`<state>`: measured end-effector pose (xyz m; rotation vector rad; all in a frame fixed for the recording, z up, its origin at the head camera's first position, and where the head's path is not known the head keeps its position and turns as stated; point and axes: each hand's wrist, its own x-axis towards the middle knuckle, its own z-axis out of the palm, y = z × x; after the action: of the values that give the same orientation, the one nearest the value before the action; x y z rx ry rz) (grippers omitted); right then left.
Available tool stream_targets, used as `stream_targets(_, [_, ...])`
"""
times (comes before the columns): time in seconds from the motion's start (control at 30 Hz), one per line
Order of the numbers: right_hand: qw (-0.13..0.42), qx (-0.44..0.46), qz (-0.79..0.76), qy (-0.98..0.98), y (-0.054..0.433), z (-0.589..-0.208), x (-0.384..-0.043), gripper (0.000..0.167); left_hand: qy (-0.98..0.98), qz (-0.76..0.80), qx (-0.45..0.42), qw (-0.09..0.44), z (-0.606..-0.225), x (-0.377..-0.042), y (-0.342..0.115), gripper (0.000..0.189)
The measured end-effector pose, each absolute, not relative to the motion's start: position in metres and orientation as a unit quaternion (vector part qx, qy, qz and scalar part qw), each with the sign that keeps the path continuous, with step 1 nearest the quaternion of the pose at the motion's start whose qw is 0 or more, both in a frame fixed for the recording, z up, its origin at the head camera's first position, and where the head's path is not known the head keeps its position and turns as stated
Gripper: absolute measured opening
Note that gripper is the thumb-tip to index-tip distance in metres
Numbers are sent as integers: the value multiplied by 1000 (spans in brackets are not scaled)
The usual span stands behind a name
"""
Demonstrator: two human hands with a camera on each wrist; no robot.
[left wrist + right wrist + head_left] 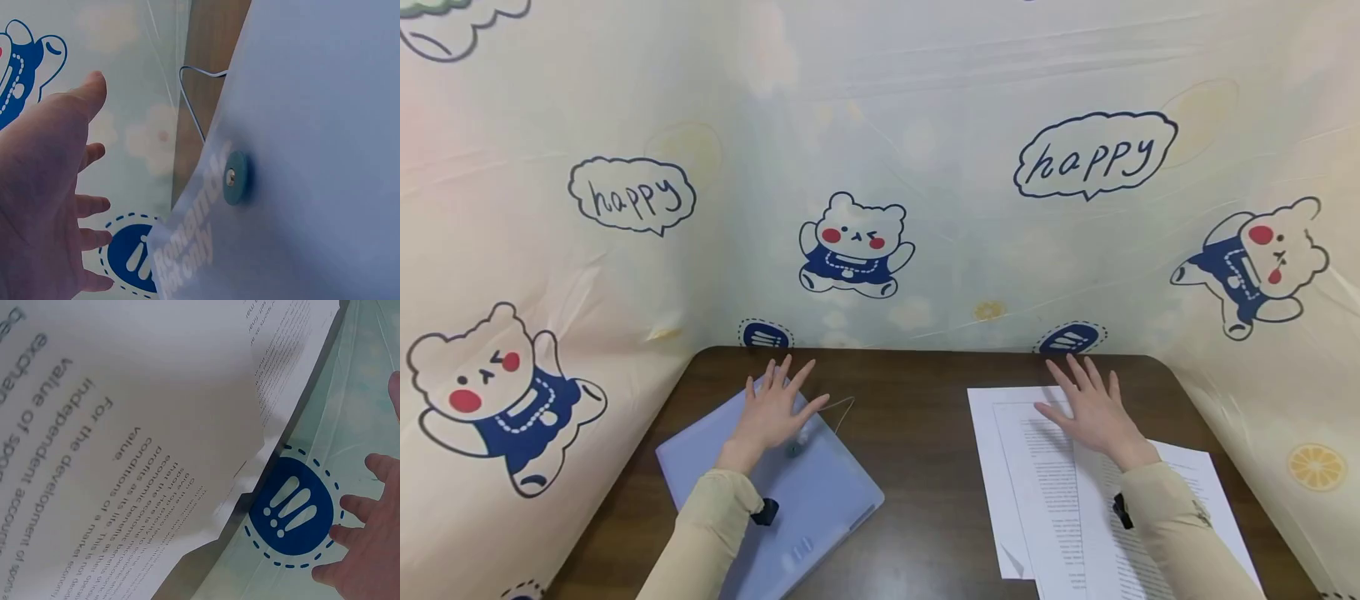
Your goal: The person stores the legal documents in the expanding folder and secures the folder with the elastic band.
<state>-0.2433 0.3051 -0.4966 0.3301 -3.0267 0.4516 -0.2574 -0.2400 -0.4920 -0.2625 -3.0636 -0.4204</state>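
Observation:
My left hand (pixel 770 414), fingers spread, hovers over the upper part of a translucent blue document folder (pixel 820 508) and holds nothing. The folder lies slanted on the left of the table; the left wrist view shows its round green button (pixel 235 178), white lettering and a thin string (pixel 190 100). Over on the right, my right hand (pixel 1097 417) is spread above several overlapping printed sheets of paper (pixel 1045 500), also with nothing in it. Close up in the right wrist view, the printed sheets (pixel 125 456) show lines of English text.
The dark brown wooden table (pixel 917 467) shows between folder and papers. A pale curtain (pixel 955 250) with cartoon bears and "happy" bubbles encloses its back and both sides. One lower left paper corner (pixel 1015 562) is folded.

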Motion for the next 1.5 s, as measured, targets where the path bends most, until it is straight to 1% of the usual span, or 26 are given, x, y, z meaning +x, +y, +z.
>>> stream_targets(0.17, [28,109,152,-982,304,-500,-243,92,-988,-136,-78,11,-495,-255,-246,87])
stream_targets(0.27, [24,123,156,-980,295,-504,-239,90,-989,-134,-66,15,-497,-251,-258,85])
stream_targets(0.37, [19,149,159,-976,278,-510,-233,89,-990,-134,-49,13,-500,-245,-276,84])
stream_targets(0.6, [6,229,162,-960,225,-508,-214,87,-987,-156,-10,-25,-519,-228,-316,92])
stream_targets(0.83, [-17,299,178,-937,187,-510,-203,86,-987,-157,7,-44,-534,-220,-337,101])
stream_targets(1.1, [-68,349,204,-912,159,-519,-187,87,-989,-133,-13,-65,-536,-214,-331,102])
stream_targets(1.33, [-72,385,191,-900,143,-522,-172,86,-988,-132,-38,-72,-536,-215,-315,101])
stream_targets(1.5, [-86,406,173,-893,135,-524,-162,78,-985,-149,-52,-71,-533,-212,-303,101])
